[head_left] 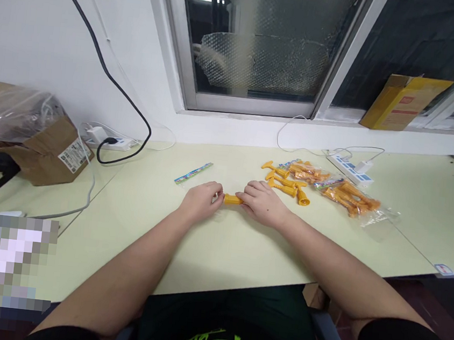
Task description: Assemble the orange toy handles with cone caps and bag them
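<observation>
Between my two hands lies a yellow plastic toy piece, held low over the table. My left hand is closed on its left end, thumb and fingers pinched together. On its right end my right hand is closed too, covering that part. Some clear film seems to show beneath the piece, but it is faint. Several loose yellow plastic pieces with T-shaped and flared ends lie just beyond my right hand. A printed paper strip, blue and green, rests beyond my left hand.
Clear bags of yellow pieces lie at the right, near a power strip. Another power strip with a black cable is at the left, beside a cardboard box. A yellow-taped carton leans on the window sill.
</observation>
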Motion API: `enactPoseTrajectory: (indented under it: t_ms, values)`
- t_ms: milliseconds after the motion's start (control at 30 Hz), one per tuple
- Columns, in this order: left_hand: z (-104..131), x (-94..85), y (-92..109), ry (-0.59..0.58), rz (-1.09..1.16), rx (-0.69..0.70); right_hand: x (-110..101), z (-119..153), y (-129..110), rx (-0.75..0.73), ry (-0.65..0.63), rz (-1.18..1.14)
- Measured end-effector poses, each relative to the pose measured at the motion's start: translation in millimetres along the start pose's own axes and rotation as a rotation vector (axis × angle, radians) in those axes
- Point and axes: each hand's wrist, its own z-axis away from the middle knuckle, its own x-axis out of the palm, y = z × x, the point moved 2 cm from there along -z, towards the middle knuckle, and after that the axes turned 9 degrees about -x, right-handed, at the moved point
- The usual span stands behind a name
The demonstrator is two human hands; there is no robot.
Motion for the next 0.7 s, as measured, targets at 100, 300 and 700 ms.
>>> enactPoseTrajectory:
  t_ms: [100, 300, 700]
  values:
    - [1, 0.3, 2, -0.002, 0.014, 0.026, -7, -6, -4, 0.159, -0.166, 0.047]
    - [5, 4.3, 12, -0.026, 0.083, 0.165, -9, -23, -2, 0.583, -0.393, -0.137]
    - [6, 14.1, 23, -0.064, 0.135, 0.235, 38, -5, 25, 0.903, 0.251, -1.700]
